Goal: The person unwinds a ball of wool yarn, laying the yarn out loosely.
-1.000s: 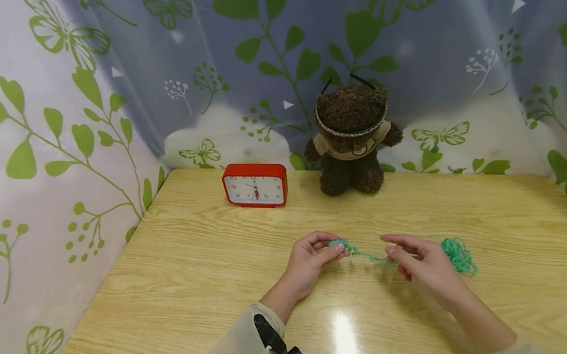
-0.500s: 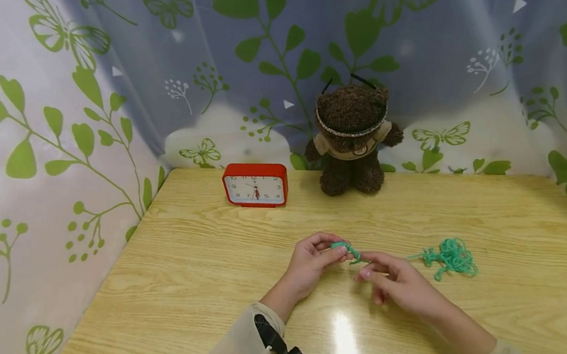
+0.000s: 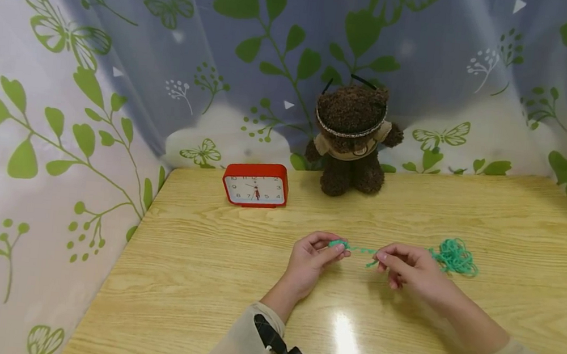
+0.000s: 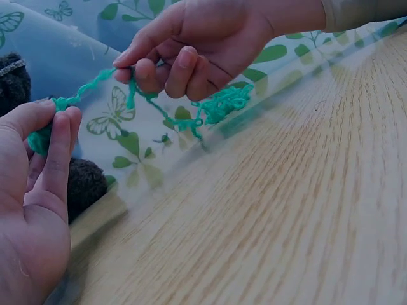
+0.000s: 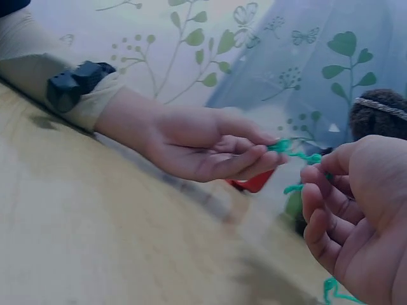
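In the head view my left hand (image 3: 308,262) pinches a small bunched wad of green yarn (image 3: 338,244) between thumb and fingers. A crinkled strand (image 4: 95,82) runs from it to my right hand (image 3: 415,269), whose thumb and index finger pinch it. Below those fingertips dangles a short yarn tail (image 5: 292,189). The right hand's other fingers are loosely bent, as the left wrist view shows. More yarn trails from the right hand to a loose tangled pile (image 3: 455,256) on the table, which the hand partly hides from above.
A red alarm clock (image 3: 255,184) stands on the wooden table (image 3: 191,282) at the back left. Beside it, a brown plush bear (image 3: 351,132) sits against the patterned curtain (image 3: 286,40). Each sleeve carries a dark strapped device.
My right hand came left, close to the left hand, then drew back right, stretching the strand between them. Loose yarn beside the pile is now mostly behind the right hand. The left hand stayed put.
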### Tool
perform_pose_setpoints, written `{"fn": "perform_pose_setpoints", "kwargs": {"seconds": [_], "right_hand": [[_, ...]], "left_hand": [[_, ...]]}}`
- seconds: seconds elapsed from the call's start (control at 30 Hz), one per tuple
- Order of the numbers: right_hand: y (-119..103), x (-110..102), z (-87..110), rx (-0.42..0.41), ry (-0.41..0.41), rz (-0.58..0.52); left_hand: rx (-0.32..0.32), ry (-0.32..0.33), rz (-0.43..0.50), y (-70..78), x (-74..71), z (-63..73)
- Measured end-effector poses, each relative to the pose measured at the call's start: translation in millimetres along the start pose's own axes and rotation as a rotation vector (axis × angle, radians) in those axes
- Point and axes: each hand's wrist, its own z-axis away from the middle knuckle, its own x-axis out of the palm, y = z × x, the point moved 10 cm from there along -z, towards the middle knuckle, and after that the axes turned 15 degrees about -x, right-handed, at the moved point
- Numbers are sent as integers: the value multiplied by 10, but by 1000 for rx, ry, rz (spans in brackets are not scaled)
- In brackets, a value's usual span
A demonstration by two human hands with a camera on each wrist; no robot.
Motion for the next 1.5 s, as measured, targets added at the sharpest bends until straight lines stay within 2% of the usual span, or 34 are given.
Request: {"fn": "perform_pose_setpoints", "kwargs": {"seconds": [0.3, 0.57, 1.07, 1.5], "right_hand": [[-101, -448, 29, -28, 62, 99], [-96, -787, 85, -13, 105, 165], [-155, -1041, 152, -25, 125, 318], [-177, -1252, 196, -20, 233, 287]], "left_hand": [[-8, 23, 22, -21, -36, -18], [-1, 21, 13, -9, -35, -18], [-26, 4, 23, -39, -31, -30], [-14, 1, 1, -36, -32, -28]]}}
